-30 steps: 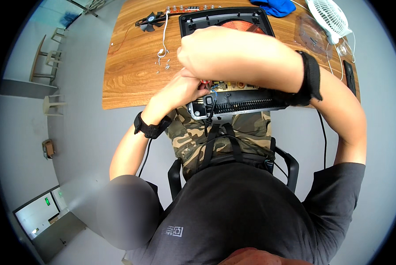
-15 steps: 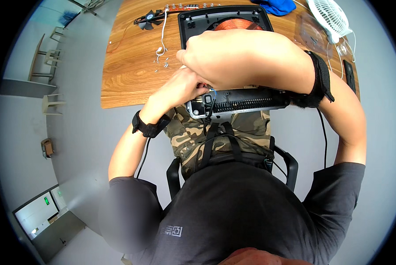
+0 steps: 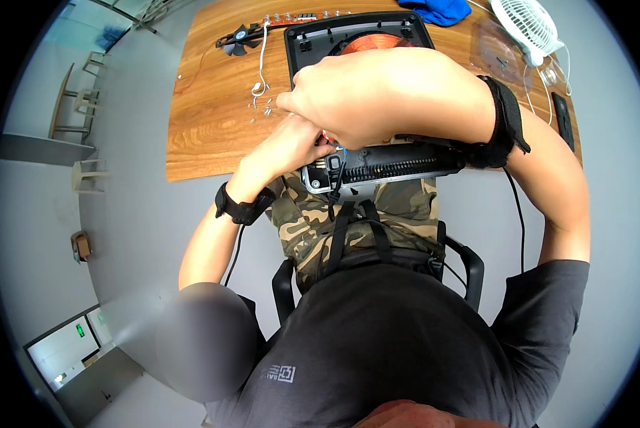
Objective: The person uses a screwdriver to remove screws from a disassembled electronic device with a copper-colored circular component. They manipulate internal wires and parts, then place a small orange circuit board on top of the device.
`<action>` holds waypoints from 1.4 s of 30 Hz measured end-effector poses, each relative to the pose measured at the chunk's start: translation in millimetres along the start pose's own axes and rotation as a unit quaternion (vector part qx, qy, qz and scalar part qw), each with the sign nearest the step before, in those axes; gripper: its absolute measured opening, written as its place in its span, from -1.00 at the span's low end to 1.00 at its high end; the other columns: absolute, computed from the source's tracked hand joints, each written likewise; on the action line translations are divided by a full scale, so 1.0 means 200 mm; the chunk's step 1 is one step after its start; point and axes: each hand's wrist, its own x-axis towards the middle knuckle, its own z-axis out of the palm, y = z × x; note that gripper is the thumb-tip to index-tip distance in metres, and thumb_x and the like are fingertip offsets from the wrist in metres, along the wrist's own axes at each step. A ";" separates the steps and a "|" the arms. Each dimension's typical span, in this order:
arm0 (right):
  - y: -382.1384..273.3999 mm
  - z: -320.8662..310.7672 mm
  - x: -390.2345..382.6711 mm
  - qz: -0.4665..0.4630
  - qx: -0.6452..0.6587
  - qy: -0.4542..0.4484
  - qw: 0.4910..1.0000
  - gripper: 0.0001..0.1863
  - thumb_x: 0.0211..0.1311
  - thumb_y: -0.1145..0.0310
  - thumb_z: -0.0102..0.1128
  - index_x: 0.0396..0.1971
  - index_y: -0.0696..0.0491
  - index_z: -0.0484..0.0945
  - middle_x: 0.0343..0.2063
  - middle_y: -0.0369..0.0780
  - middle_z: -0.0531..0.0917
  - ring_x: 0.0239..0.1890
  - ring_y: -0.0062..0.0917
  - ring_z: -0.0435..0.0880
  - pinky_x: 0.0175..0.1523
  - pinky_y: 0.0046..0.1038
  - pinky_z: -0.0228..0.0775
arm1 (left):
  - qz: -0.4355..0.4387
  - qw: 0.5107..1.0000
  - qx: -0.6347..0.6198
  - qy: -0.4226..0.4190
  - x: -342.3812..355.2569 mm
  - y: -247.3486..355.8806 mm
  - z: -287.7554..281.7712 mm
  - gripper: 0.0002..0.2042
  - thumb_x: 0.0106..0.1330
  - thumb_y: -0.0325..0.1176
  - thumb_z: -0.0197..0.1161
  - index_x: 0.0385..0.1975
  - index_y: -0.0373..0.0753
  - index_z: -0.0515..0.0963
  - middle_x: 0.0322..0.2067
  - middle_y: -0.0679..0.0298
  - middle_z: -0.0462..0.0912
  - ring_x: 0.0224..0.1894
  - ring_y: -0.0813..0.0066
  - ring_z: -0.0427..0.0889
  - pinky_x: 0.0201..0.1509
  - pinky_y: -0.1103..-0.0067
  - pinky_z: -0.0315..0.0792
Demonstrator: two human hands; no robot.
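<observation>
A black plastic housing (image 3: 398,170) with a row of vent slats rests at the table's front edge, over my lap. At its left end my left hand (image 3: 291,145) has its fingertips pressed together beside some blue wire (image 3: 343,155); whatever lies between them is hidden. My right hand (image 3: 320,89) reaches across above it with curled fingers, and the back of the hand hides what they grip. Beyond the hands lies a black shell (image 3: 298,44) carrying a round copper coil (image 3: 373,43), partly covered by my right forearm. A black cord (image 3: 336,187) hangs from the housing.
Several small screws (image 3: 268,112) lie left of my hands, near a white cable (image 3: 263,60). Farther back are a small black fan (image 3: 241,39) and a strip-shaped circuit board (image 3: 302,18). A white desk fan (image 3: 525,28), clear tray (image 3: 502,53) and blue cloth (image 3: 437,10) sit at the right.
Both hands stay at the housing's left end, with only a slight shift of the right hand and forearm. The whole view has moved a little.
</observation>
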 end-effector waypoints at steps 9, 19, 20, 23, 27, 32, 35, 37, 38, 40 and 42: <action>-0.04 -0.04 0.05 -0.045 -0.091 -0.061 0.993 -0.80 0.16 0.43 0.37 -0.40 0.30 0.68 -0.51 0.01 0.73 -0.38 -0.16 0.83 -0.30 -0.31 0.65 | 0.029 1.000 0.003 -0.006 -0.03 -0.05 0.01 -0.70 0.26 -0.44 0.42 -0.01 -0.27 0.67 -0.09 -0.02 0.72 0.06 -0.04 0.67 0.15 0.20 0.56; 0.00 -0.09 0.00 -0.002 0.011 -0.092 0.996 -0.72 0.18 0.40 0.41 -0.20 0.27 0.63 -0.46 -0.04 0.73 -0.31 -0.12 0.80 -0.23 -0.28 0.64 | 0.025 0.997 0.065 -0.022 0.01 -0.07 0.01 -0.71 0.31 -0.42 0.41 0.00 -0.29 0.63 -0.20 0.08 0.73 -0.10 0.10 0.72 0.04 0.31 0.60; 0.00 -0.10 0.01 0.005 0.008 -0.102 0.995 -0.75 0.18 0.40 0.41 -0.23 0.26 0.64 -0.46 -0.05 0.73 -0.31 -0.14 0.81 -0.23 -0.29 0.64 | 0.004 0.998 0.050 -0.048 0.02 -0.06 0.00 -0.72 0.31 -0.43 0.40 -0.01 -0.29 0.63 -0.21 0.09 0.73 -0.11 0.11 0.72 0.03 0.31 0.60; 0.01 -0.07 0.04 -0.042 -0.053 -0.109 0.992 -0.81 0.17 0.40 0.41 -0.31 0.22 0.67 -0.48 -0.06 0.73 -0.33 -0.21 0.82 -0.26 -0.33 0.64 | 0.061 0.997 0.037 -0.019 0.00 0.01 -0.03 -0.76 0.32 -0.43 0.40 -0.04 -0.28 0.64 -0.23 0.11 0.74 -0.13 0.14 0.73 0.02 0.34 0.62; -0.04 -0.06 0.05 -0.086 -0.137 -0.062 0.985 -0.84 0.15 0.41 0.39 -0.38 0.21 0.70 -0.53 -0.09 0.71 -0.36 -0.29 0.83 -0.30 -0.38 0.65 | 0.010 0.999 0.039 -0.016 -0.02 -0.03 0.00 -0.77 0.36 -0.39 0.39 -0.04 -0.26 0.67 -0.19 0.11 0.76 -0.10 0.13 0.75 0.02 0.29 0.62; -0.09 -0.12 0.06 0.021 -0.073 -0.132 0.988 -0.73 0.12 0.44 0.38 -0.16 0.21 0.67 -0.36 -0.05 0.69 -0.22 -0.21 0.82 -0.16 -0.28 0.68 | 0.077 0.995 0.062 0.003 -0.02 -0.09 0.01 -0.71 0.36 -0.36 0.39 0.04 -0.26 0.65 -0.09 0.06 0.77 -0.01 0.05 0.74 0.06 0.26 0.61; -0.06 -0.14 0.03 0.068 -0.005 -0.124 0.990 -0.57 0.10 0.46 0.39 0.01 0.20 0.60 -0.20 -0.01 0.67 -0.13 -0.13 0.80 -0.08 -0.20 0.67 | 0.074 0.993 0.090 0.027 0.00 -0.11 0.04 -0.74 0.31 -0.40 0.39 -0.04 -0.31 0.64 -0.14 -0.01 0.74 -0.04 -0.01 0.72 0.05 0.24 0.59; -0.03 -0.14 -0.01 0.033 0.018 -0.130 0.991 -0.49 0.10 0.47 0.40 0.09 0.20 0.53 -0.11 0.00 0.65 -0.10 -0.07 0.79 -0.05 -0.16 0.66 | 0.026 0.998 0.044 0.025 0.00 -0.03 0.01 -0.84 0.23 -0.44 0.38 -0.27 -0.39 0.64 -0.25 -0.11 0.70 -0.12 -0.11 0.68 0.03 0.18 0.57; 0.00 -0.10 -0.01 0.013 0.018 -0.094 0.995 -0.58 0.12 0.50 0.40 0.01 0.24 0.58 -0.16 -0.01 0.68 -0.11 -0.08 0.79 -0.04 -0.19 0.64 | -0.001 1.000 0.004 0.021 0.00 0.00 0.00 -0.86 0.18 -0.47 0.38 -0.42 -0.45 0.65 -0.31 -0.17 0.68 -0.17 -0.17 0.66 0.02 0.15 0.56; 0.00 -0.09 0.00 0.013 -0.018 -0.089 0.996 -0.64 0.15 0.51 0.38 -0.04 0.24 0.61 -0.18 0.00 0.70 -0.12 -0.10 0.80 -0.04 -0.20 0.64 | -0.015 0.998 0.042 -0.037 0.02 -0.05 0.01 -0.81 0.26 -0.45 0.38 -0.17 -0.35 0.64 -0.25 -0.05 0.70 -0.14 -0.01 0.69 -0.01 0.21 0.56; 0.01 -0.08 -0.01 -0.021 -0.034 -0.046 0.998 -0.79 0.16 0.51 0.37 -0.22 0.26 0.65 -0.29 0.01 0.73 -0.15 -0.18 0.82 -0.09 -0.27 0.64 | -0.027 0.996 0.071 -0.054 0.02 -0.06 0.02 -0.76 0.33 -0.39 0.39 -0.05 -0.29 0.65 -0.22 0.03 0.73 -0.13 0.10 0.73 -0.03 0.27 0.58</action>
